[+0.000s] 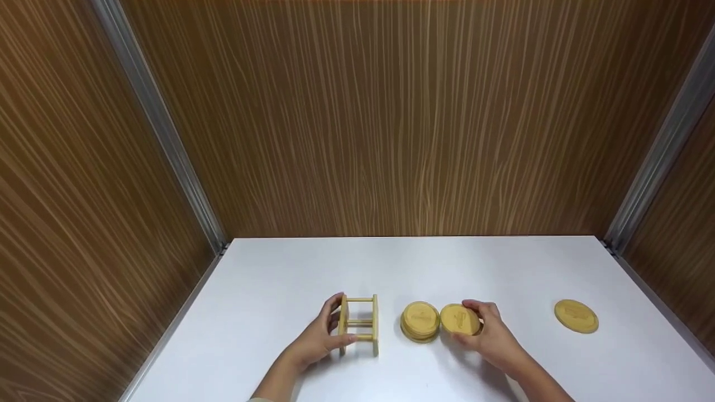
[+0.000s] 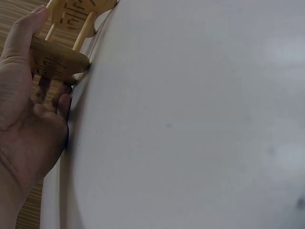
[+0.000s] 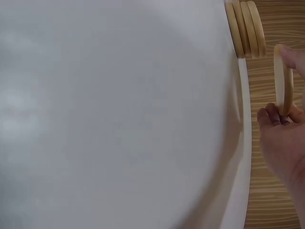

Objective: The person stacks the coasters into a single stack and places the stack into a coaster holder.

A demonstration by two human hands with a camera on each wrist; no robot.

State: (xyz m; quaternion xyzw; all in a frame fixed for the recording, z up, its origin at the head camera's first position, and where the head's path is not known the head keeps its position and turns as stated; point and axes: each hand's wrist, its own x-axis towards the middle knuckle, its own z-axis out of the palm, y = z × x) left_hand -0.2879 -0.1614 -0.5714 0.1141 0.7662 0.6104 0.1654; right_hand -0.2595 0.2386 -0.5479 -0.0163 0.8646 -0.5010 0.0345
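My left hand (image 1: pixel 318 338) grips a small wooden coaster rack (image 1: pixel 360 322) by its left side, thumb at the front and fingers behind. Slotted cut-outs mark the rack's end panels in the left wrist view, with thin rods joining them. A round wooden coaster (image 1: pixel 459 319) is pinched at its edge by my right hand (image 1: pixel 495 340). The right wrist view shows this coaster (image 3: pixel 281 81) edge-on, raised off the table. Just left of it stands a stack of several coasters (image 1: pixel 420 319), between the rack and my right hand.
Another wooden coaster (image 1: pixel 576 316) lies flat by itself on the right of the white table (image 1: pixel 313 262). Wood-grain panels (image 1: pixel 413 123) close in the back and both sides, with metal posts (image 1: pixel 167 134) at the corners.
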